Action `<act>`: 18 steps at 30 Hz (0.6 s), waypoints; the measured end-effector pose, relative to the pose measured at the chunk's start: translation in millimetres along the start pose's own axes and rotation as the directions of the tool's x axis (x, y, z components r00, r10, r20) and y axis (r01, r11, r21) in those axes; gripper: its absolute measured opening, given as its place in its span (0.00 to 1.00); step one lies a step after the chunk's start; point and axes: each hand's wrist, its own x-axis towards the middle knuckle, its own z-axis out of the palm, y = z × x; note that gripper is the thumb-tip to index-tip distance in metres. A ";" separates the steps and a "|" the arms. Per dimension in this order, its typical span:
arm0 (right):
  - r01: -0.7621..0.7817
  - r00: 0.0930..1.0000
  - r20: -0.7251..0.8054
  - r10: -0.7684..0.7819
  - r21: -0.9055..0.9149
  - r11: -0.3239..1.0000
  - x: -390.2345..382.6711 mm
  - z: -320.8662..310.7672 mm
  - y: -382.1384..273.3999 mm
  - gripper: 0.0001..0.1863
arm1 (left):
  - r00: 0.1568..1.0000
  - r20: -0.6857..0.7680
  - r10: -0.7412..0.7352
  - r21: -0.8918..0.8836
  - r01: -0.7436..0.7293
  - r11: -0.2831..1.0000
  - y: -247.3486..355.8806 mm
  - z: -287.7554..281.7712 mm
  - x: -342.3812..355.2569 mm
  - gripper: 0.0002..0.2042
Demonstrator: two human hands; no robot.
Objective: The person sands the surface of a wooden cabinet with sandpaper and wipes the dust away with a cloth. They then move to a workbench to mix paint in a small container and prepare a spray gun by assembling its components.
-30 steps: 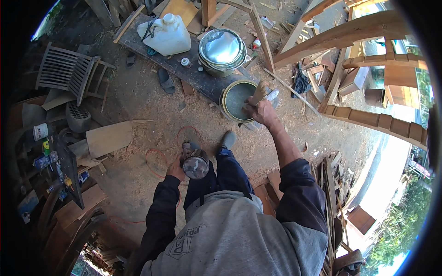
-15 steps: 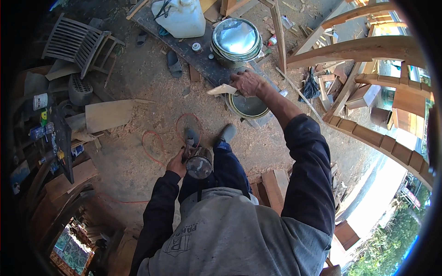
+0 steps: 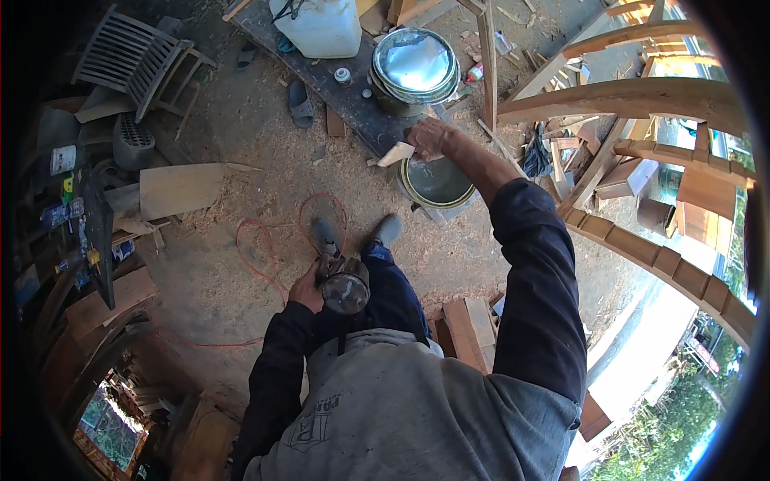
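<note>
My left hand (image 3: 307, 286) grips a dark round power tool (image 3: 345, 290) held low in front of my legs. An orange cord (image 3: 265, 256) loops from it over the sawdust floor. My right hand (image 3: 429, 136) reaches forward and holds a pale folded sheet, perhaps sandpaper (image 3: 395, 154). It hovers at the edge of a dark plank (image 3: 321, 76), just above an open round tin (image 3: 437, 180) on the ground. My grey shoes (image 3: 385, 231) stand between the cord and the tin.
On the plank stand a white jerrycan (image 3: 321, 24) and stacked metal bowls (image 3: 415, 66). Curved wooden frames (image 3: 642, 96) rise at right. A slatted chair (image 3: 132, 56) lies upper left, a flat board (image 3: 180, 188) beside it, clutter and tools at far left.
My right hand moved from the open tin up to the plank's edge, now holding the pale sheet. The view shifted forward; the left hand kept the tool.
</note>
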 end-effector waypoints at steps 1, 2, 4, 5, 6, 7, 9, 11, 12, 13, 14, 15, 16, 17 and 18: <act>0.031 0.999 0.017 -0.030 -0.035 0.999 -0.1 -3.2 1.7 0.20 | 1.000 0.018 -0.021 0.015 0.021 1.000 4.1 -2.1 -1.0 0.28; 0.040 0.999 0.030 -0.039 -0.030 0.999 -5.5 -8.2 0.0 0.19 | 0.998 0.037 -0.040 0.031 0.039 0.999 5.8 -2.2 -1.3 0.27; 0.086 0.996 0.001 -0.086 0.013 0.996 -10.4 -3.9 3.9 0.20 | 0.992 0.065 -0.105 0.016 0.104 0.994 2.4 2.2 -0.9 0.26; 0.131 0.991 -0.037 -0.129 0.056 0.990 -14.6 -2.7 6.3 0.21 | 0.982 0.090 -0.166 0.010 0.165 0.986 -0.1 4.0 0.0 0.25; 0.129 0.991 -0.034 -0.128 0.052 0.990 -19.8 -0.7 7.5 0.21 | 0.983 0.091 -0.162 0.005 0.162 0.987 -3.0 5.8 1.9 0.25; 0.087 0.994 -0.069 -0.084 0.045 0.995 -25.1 1.2 4.3 0.21 | 0.994 0.053 -0.092 0.051 0.089 0.995 -8.2 9.1 2.1 0.25; 0.065 0.993 -0.105 -0.060 0.042 0.997 -38.8 3.0 -6.6 0.22 | 0.999 0.013 -0.039 0.097 0.037 0.995 -19.4 12.6 0.6 0.24; -0.050 0.972 -0.223 0.080 0.137 0.989 -56.2 0.5 -29.2 0.21 | 1.000 -0.017 0.007 0.136 -0.005 0.991 -27.6 13.1 -0.6 0.24; -0.028 0.973 -0.222 0.060 0.144 0.989 -65.8 -2.1 -43.6 0.21 | 1.000 -0.020 -0.015 0.135 0.018 0.991 -24.6 6.6 -2.0 0.24; -0.096 0.945 -0.286 0.157 0.216 0.972 -75.5 -8.3 -55.7 0.19 | 1.000 -0.007 -0.011 0.138 0.012 0.990 -16.6 -3.1 0.8 0.24; -0.166 0.903 -0.340 0.262 0.288 0.943 -84.2 -13.8 -67.1 0.18 | 1.000 0.008 0.003 0.137 -0.004 0.990 -13.5 -10.1 -0.5 0.25; -0.156 0.904 -0.344 0.253 0.285 0.946 -85.4 -12.4 -79.4 0.18 | 1.000 0.000 -0.003 0.135 0.003 0.991 -23.4 -12.3 -6.5 0.25; -0.161 0.839 -0.427 0.337 0.398 0.903 -89.8 -9.1 -86.5 0.18 | 0.998 -0.034 0.049 0.102 -0.045 0.994 -33.5 -10.7 -5.9 0.25; -0.151 0.756 -0.501 0.422 0.494 0.856 -95.1 -6.5 -90.1 0.18 | 0.991 -0.077 0.111 0.065 -0.106 0.992 -42.1 -8.1 0.6 0.25; -0.106 0.673 -0.599 0.434 0.503 0.858 -95.5 4.6 -87.3 0.19 | 0.983 -0.109 0.149 0.062 -0.142 0.988 -51.3 -8.1 13.0 0.25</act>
